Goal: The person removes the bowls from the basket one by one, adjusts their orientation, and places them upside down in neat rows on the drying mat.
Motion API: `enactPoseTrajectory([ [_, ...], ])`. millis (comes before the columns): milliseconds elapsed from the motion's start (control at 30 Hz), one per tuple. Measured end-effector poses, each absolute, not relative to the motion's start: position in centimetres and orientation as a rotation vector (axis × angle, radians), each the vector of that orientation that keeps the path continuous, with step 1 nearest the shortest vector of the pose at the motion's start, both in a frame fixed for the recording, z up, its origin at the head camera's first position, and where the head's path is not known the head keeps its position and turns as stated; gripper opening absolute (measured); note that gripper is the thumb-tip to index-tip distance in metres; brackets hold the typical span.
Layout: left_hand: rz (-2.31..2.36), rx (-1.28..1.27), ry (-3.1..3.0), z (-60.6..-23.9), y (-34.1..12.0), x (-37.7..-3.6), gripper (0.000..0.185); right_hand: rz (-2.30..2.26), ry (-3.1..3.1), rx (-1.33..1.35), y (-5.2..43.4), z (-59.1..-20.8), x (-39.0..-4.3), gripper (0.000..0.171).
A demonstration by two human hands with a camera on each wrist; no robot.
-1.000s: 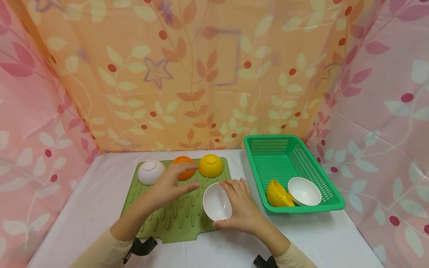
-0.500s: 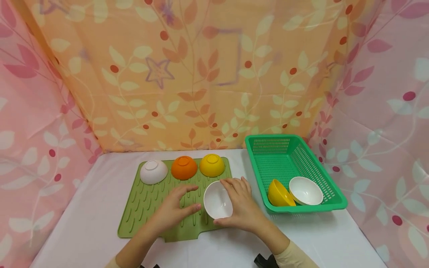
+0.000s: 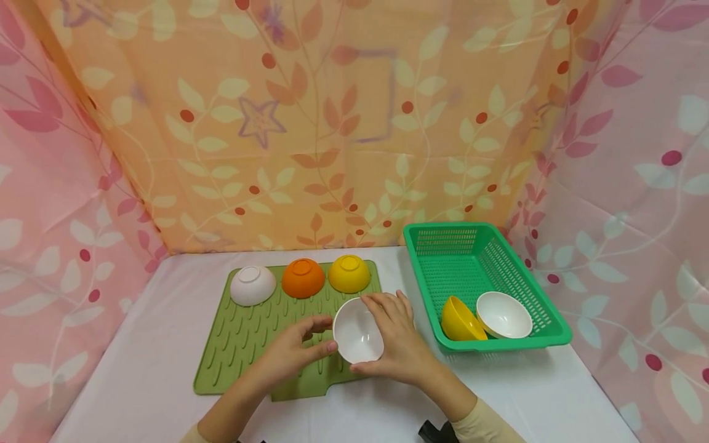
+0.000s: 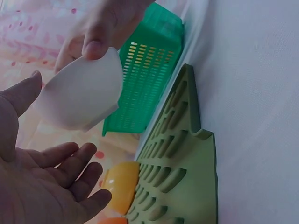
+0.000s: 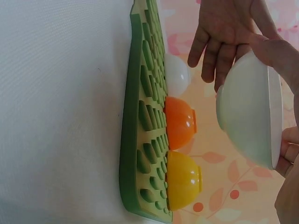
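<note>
Two hands met at a tilted white bowl [image 3: 358,330] above the green mat's [image 3: 249,344] near right part. Right hand [image 3: 396,341] pinched its rim; left hand [image 3: 288,351] spread beside it, fingers relaxed. Risk: one-sided grip could slip, dropping bowl onto mat.

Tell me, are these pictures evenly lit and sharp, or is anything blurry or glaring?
Head view: soft, even light, faint shadows, a small glint inside the held white bowl. Left wrist view: the left hand sits close and slightly soft; the table is washed pale. Right wrist view: tipped sideways, sharp on the green mat.
</note>
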State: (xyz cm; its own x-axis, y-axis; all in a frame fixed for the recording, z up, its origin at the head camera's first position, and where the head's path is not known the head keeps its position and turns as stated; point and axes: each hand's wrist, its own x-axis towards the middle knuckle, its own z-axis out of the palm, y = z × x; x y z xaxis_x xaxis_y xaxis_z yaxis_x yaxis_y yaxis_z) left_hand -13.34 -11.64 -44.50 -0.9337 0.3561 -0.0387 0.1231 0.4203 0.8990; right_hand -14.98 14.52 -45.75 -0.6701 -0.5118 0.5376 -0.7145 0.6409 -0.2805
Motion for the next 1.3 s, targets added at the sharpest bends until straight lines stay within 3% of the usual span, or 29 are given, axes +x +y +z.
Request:
enactPoseTrajectory([
  [400, 1.707, 0.362, 2.12, -44.9, -11.4, -13.6, 0.066, 0.704, -2.358, 1.0, 14.3, -46.1, -15.0, 0.125],
  [633, 1.783, 0.288, 2.062, -44.7, -11.3, -13.6, 0.06, 0.7, -2.327, 1.029, 14.0, -46.1, -14.8, 0.129],
  [800, 1.791, 0.265, 2.213, -44.6, -11.3, -13.5, 0.06, 0.926, -2.408, 1.041, 14.1, -45.3, -14.3, 0.123],
  [1100, 1.514, 0.577, 2.767, -44.1, -11.4, -13.0, 0.072, 1.572, -2.631, 0.692, 15.1, -44.3, -14.2, 0.091],
  [1300, 1.382, 0.829, 2.931, -44.0, -11.2, -12.8, 0.078, 1.79, -2.696, 0.685, 15.6, -44.6, -14.8, 0.09],
])
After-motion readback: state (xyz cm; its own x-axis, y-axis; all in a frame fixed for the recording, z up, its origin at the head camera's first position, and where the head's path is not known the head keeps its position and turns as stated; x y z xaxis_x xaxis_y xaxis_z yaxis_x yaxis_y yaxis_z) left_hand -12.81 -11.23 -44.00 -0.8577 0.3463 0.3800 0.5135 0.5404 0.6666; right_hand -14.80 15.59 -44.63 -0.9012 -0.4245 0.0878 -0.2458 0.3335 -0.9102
